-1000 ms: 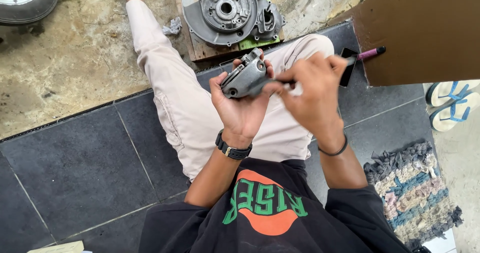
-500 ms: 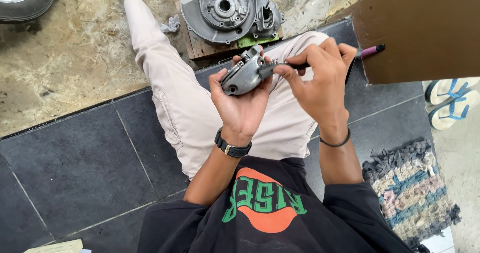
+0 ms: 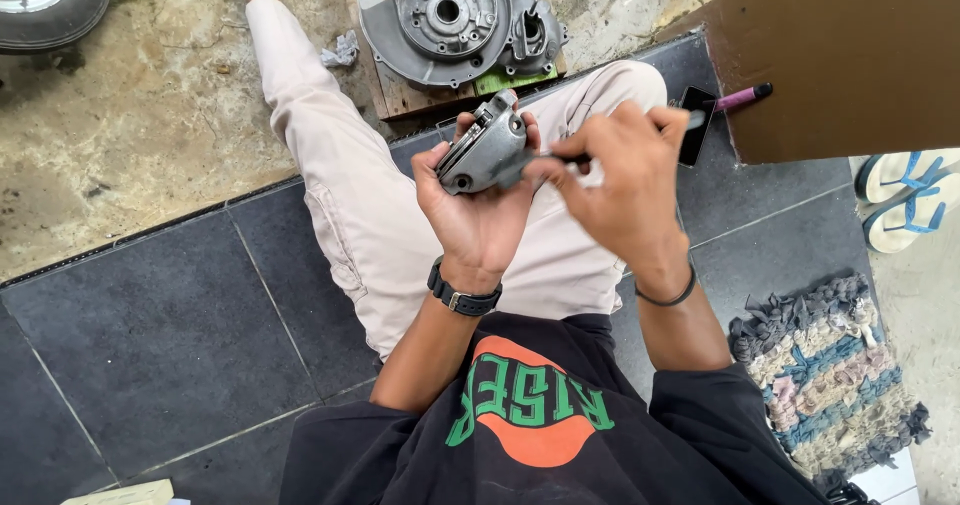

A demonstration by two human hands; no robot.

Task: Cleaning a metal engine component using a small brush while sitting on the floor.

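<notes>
Left hand [image 3: 478, 215] fingers [image 3: 432, 165] wrap the grey cast-metal engine part [image 3: 487, 152] at upper centre of frame, cupping its underside. Right hand [image 3: 628, 180] pinches a thin tool [image 3: 572, 159] against it. Judged rigid, fairly heavy, possibly greasy; grip the broad body. Engine casing [image 3: 450, 20] lies beyond.

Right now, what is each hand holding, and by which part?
The left hand cradles a small grey metal engine part from beneath, fingers around its body. The right hand pinches a thin tool; its tip meets the part.

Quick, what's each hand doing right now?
Left hand: closed around a small grey metal part.
Right hand: fingers pinched on a thin tool.
</notes>
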